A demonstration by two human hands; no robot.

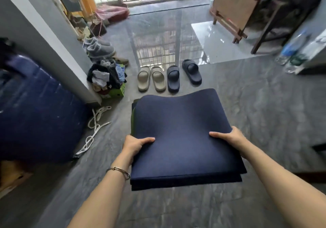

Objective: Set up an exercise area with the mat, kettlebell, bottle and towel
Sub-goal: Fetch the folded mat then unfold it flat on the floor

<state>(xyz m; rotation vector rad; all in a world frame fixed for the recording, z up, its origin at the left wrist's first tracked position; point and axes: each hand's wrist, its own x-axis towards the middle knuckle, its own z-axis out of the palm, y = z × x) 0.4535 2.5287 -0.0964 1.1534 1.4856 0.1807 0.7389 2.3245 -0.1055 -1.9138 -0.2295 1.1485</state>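
Two bare forearms reached out over the grey stone floor [264, 115], the left one wearing a thin bracelet [120, 170] at the wrist. Between them the person held the folded mat [181, 136], navy on top with a sliver of green showing along its left edge. It was carried flat and clear of the floor, with its far edge rippling slightly. The left hand [135, 145] gripped the mat's left side and the right hand [229, 137] its right side. Each thumb lay across the top while the fingers curled out of sight underneath.

Just past the mat's far edge, two pairs of slides stood in a row on the floor, a beige pair [151, 80] on the left and a dark pair [183, 75] on the right. A white rope [95, 127] lay in loose loops to the left, beside a big blue suitcase [35, 108]. Further back along the wall sat a heap of clothes [105, 76] on a green box [116, 93], with grey shoes [98, 48] behind it. Clear plastic bottles [291, 49], blurred, stood far off to the right.
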